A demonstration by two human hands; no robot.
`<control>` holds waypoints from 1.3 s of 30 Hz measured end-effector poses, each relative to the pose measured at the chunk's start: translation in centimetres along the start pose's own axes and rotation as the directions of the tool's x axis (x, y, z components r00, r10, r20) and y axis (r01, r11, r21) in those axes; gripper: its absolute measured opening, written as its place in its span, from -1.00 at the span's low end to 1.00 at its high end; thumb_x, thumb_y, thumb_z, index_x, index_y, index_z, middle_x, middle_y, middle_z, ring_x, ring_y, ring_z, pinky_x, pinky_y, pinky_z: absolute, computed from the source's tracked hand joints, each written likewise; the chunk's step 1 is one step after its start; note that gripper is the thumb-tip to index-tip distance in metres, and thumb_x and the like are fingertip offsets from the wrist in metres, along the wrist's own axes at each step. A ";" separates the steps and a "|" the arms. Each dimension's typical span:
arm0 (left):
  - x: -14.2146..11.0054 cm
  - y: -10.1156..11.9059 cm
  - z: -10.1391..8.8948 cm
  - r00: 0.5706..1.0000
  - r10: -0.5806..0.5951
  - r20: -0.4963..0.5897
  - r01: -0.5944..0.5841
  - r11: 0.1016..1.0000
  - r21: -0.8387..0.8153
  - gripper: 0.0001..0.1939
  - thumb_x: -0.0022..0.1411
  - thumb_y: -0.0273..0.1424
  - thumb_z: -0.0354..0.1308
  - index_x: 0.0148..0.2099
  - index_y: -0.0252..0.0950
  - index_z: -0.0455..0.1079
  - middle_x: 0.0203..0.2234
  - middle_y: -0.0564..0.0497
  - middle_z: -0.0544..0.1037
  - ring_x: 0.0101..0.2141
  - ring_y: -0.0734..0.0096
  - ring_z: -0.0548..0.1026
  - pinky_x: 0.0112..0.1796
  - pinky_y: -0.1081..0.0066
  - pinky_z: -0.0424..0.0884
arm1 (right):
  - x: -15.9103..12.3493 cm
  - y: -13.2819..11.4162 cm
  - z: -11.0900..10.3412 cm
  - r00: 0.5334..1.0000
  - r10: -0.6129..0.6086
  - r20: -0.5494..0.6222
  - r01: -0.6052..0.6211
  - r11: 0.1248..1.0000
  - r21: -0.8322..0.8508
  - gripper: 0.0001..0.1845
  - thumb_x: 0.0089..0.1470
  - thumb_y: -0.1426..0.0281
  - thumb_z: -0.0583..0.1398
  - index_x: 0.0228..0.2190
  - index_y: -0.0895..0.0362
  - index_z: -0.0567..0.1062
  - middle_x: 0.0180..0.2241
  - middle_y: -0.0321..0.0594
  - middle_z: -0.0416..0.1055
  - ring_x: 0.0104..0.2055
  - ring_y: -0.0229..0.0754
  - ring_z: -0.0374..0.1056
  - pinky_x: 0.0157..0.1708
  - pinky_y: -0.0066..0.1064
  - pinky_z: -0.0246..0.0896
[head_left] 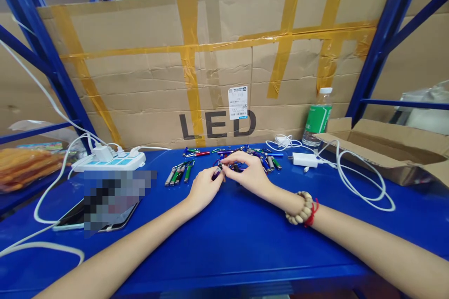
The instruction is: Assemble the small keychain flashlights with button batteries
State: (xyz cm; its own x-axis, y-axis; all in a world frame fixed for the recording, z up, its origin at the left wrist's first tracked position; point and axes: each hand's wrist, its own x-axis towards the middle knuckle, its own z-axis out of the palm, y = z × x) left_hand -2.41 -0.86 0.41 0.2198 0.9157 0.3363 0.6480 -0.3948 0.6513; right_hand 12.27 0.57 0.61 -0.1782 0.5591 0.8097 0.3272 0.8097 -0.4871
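My left hand point(206, 187) is closed around a small purple keychain flashlight point(216, 173), a short metal tube, near the middle of the blue shelf. The fingertips of my right hand point(248, 172) pinch at the tube's upper end, where the small part between them is too tiny to make out. To the left of my hands, several similar tubes in silver, black and green point(179, 174) lie side by side with clips at their far ends. Behind and right of my hands is a loose pile of more coloured tubes point(270, 161), partly hidden by my right hand.
A white power strip point(112, 162) with plugs and cables stands at left, with a phone or tablet point(70, 217) in front, partly pixelated. On the right are a white adapter point(304, 160), looped cable point(382, 187), a bottle point(317, 119) and an open carton point(372, 166). Cardboard point(150, 88) walls the back.
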 end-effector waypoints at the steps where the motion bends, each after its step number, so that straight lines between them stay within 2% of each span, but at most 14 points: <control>1: 0.0 0.0 0.0 1.000 -0.001 0.000 0.001 1.000 0.003 -0.75 0.12 -0.41 -0.11 -0.55 -0.29 0.28 -0.70 0.09 0.34 -0.55 0.39 0.34 -0.51 0.48 0.16 | -0.1 -0.4 0.2 0.999 -0.034 0.022 0.033 0.999 0.022 -0.87 -0.13 0.51 0.22 -0.44 0.13 0.54 -0.42 -0.23 0.49 -0.33 -0.23 0.39 -0.26 -0.39 0.31; 5: 0.0 -0.2 0.2 1.000 0.002 0.002 -0.002 1.000 -0.004 -0.77 0.07 -0.47 -0.11 -0.58 -0.29 0.27 -0.67 0.06 0.38 -0.49 0.33 0.38 -0.47 0.46 0.20 | -0.3 -0.8 0.3 0.991 -0.117 0.056 0.115 0.992 0.044 -0.88 -0.14 0.53 0.24 -0.46 0.14 0.55 -0.46 -0.21 0.50 -0.36 -0.23 0.39 -0.28 -0.38 0.31; 9: 0.0 -0.4 0.2 1.000 0.020 -0.006 -0.021 0.999 -0.036 -0.77 0.06 -0.48 -0.11 -0.57 -0.28 0.29 -0.65 0.05 0.41 -0.46 0.31 0.40 -0.46 0.46 0.21 | -0.3 -0.5 0.2 0.987 -0.148 0.059 0.147 0.989 0.020 -0.93 -0.12 0.49 0.25 -0.50 0.12 0.55 -0.46 -0.21 0.51 -0.36 -0.23 0.39 -0.27 -0.36 0.30; 13: 0.0 -0.6 0.3 0.999 0.051 -0.009 -0.051 0.996 -0.073 -0.79 0.00 -0.52 -0.10 -0.54 -0.29 0.33 -0.63 0.05 0.43 -0.46 0.32 0.40 -0.45 0.45 0.23 | -0.4 -0.3 0.2 0.976 -0.191 0.108 0.194 0.981 -0.015 -0.95 -0.08 0.46 0.23 -0.50 0.13 0.54 -0.43 -0.20 0.50 -0.34 -0.23 0.37 -0.24 -0.35 0.28; 19: 0.1 -0.9 0.4 0.998 0.056 -0.031 -0.058 0.994 -0.096 -0.78 0.00 -0.52 -0.09 -0.49 -0.28 0.38 -0.61 0.05 0.45 -0.45 0.32 0.40 -0.47 0.46 0.23 | -0.4 -0.6 -0.1 0.957 -0.146 0.252 0.194 0.965 -0.177 -0.88 -0.04 0.46 0.17 -0.37 0.11 0.47 -0.32 -0.23 0.43 -0.22 -0.20 0.29 -0.21 -0.36 0.24; 26: 0.1 -0.9 0.5 0.999 0.034 -0.019 -0.035 0.998 -0.051 -0.80 -0.01 -0.51 -0.09 -0.51 -0.28 0.35 -0.61 0.07 0.42 -0.48 0.35 0.35 -0.48 0.47 0.19 | -0.3 -1.1 -0.4 0.945 -0.173 0.277 0.241 0.942 -0.235 -0.97 -0.03 0.44 0.15 -0.43 0.12 0.40 -0.36 -0.25 0.39 -0.27 -0.23 0.28 -0.25 -0.40 0.22; 31: 0.1 -0.6 0.2 0.990 0.135 -0.029 -0.136 0.989 -0.054 -0.80 0.09 -0.47 -0.12 -0.53 -0.29 0.25 -0.57 0.04 0.40 -0.45 0.35 0.31 -0.39 0.42 0.20 | -0.3 -1.1 -0.4 0.931 -0.277 0.238 0.339 0.900 -0.276 -0.97 -0.04 0.42 0.14 -0.45 0.12 0.36 -0.42 -0.25 0.40 -0.34 -0.24 0.29 -0.30 -0.41 0.21; 34: 0.0 -0.5 0.0 0.978 0.195 -0.079 -0.197 0.980 -0.012 -0.79 0.16 -0.41 -0.13 -0.47 -0.27 0.25 -0.51 0.03 0.41 -0.38 0.32 0.28 -0.33 0.39 0.20 | -0.4 -1.0 -0.3 0.897 -0.365 0.249 0.432 0.841 -0.326 -0.92 -0.03 0.39 0.12 -0.43 0.13 0.39 -0.40 -0.23 0.42 -0.34 -0.23 0.30 -0.33 -0.41 0.20; 37: 0.0 -0.5 -0.1 0.957 0.265 -0.118 -0.266 0.964 0.008 -0.85 0.13 -0.47 -0.12 -0.40 -0.25 0.26 -0.43 0.03 0.40 -0.32 0.30 0.26 -0.28 0.37 0.20 | -0.5 -1.0 -0.2 0.862 -0.434 0.262 0.505 0.781 -0.368 -0.88 -0.01 0.36 0.11 -0.42 0.14 0.41 -0.37 -0.21 0.44 -0.34 -0.22 0.31 -0.37 -0.41 0.19; 39: -0.1 -0.5 -0.1 0.943 0.306 -0.133 -0.307 0.952 0.014 -0.83 0.09 -0.52 -0.13 -0.35 -0.25 0.28 -0.38 0.01 0.38 -0.29 0.30 0.26 -0.24 0.35 0.20 | -0.6 -1.1 -0.2 0.855 -0.443 0.270 0.518 0.763 -0.387 -0.87 0.00 0.35 0.10 -0.41 0.13 0.42 -0.35 -0.22 0.45 -0.33 -0.22 0.31 -0.37 -0.41 0.18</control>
State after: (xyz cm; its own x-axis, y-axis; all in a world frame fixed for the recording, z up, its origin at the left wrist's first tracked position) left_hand -2.78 -0.73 0.13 0.3086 0.7329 0.6063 0.5596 -0.6553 0.5074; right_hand 12.21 -0.68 0.72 -0.5481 0.1669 0.8196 0.5163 0.8385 0.1745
